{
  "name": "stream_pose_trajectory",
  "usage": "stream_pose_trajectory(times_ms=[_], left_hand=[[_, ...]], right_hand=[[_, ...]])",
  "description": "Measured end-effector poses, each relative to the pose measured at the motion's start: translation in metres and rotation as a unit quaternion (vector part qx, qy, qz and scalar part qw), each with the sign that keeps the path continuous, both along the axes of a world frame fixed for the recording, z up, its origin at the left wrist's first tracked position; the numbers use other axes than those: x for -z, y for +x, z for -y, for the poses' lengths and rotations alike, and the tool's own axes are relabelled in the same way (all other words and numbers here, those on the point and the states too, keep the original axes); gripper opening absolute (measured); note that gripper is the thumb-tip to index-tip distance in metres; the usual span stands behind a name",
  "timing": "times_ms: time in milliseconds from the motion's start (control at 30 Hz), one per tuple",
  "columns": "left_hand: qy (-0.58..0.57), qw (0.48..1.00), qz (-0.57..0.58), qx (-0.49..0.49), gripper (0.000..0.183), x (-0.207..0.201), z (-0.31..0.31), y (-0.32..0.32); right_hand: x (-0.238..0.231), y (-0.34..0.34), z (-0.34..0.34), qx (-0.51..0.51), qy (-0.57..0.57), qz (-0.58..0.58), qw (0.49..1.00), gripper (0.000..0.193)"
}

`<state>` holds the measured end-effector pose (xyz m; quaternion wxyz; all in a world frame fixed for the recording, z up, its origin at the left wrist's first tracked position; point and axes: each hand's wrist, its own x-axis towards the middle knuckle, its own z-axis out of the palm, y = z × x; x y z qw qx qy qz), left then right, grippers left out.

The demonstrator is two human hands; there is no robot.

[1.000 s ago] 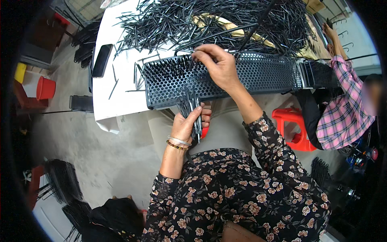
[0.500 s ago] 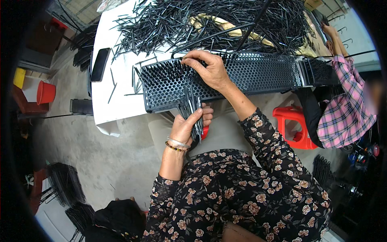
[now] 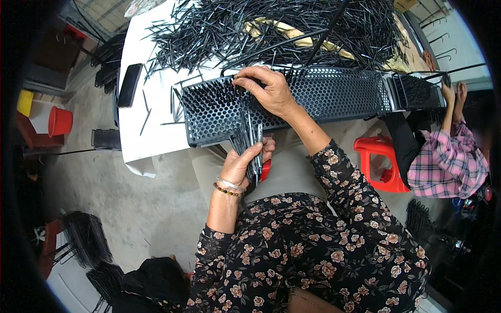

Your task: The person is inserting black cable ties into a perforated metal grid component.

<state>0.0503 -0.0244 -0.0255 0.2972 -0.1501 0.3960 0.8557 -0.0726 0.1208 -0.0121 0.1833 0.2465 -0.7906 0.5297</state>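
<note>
The left hand (image 3: 242, 163) clasps black sticks (image 3: 242, 138). At the rack (image 3: 344, 94), the right hand (image 3: 269, 93) pinches thumb and finger together (on what, I can't make out).

Workshop: black rods (image 3: 297, 15) heaped on table (image 3: 151, 143), long perforated rack (image 3: 344, 94), co-worker (image 3: 443, 167) nearby, grey floor (image 3: 151, 208).

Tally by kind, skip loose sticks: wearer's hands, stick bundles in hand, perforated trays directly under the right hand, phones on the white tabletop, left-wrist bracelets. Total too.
Wearer's hands: 2 (left hand, right hand)
Bundle of black sticks: 1
Perforated black tray: 1
Phone: 1
Bracelets: 2
Total: 7
</note>
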Motion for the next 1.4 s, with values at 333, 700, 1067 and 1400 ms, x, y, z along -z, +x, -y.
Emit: stream_pose_trajectory(times_ms=[333,700,1067,1400], left_hand=[[0.030,0.999,0.034,0.020,0.030,-0.001,-0.002,0.003],[-0.041,0.999,-0.001,0.007,0.027,-0.002,-0.002,0.005],[-0.063,0.996,-0.055,-0.010,0.020,-0.011,-0.003,0.004],[-0.111,0.990,-0.071,0.058,0.021,-0.005,-0.008,0.008]], right_hand=[[0.007,0.010,0.005,0.040,0.038,-0.060,0.997,0.012],[0.011,0.015,0.010,0.008,0.081,-0.131,0.988,0.009],[-0.007,0.049,-0.014,0.017,-0.080,0.268,0.960,0.025],[-0.004,0.057,-0.027,-0.051,-0.109,0.429,0.895,0.023]])
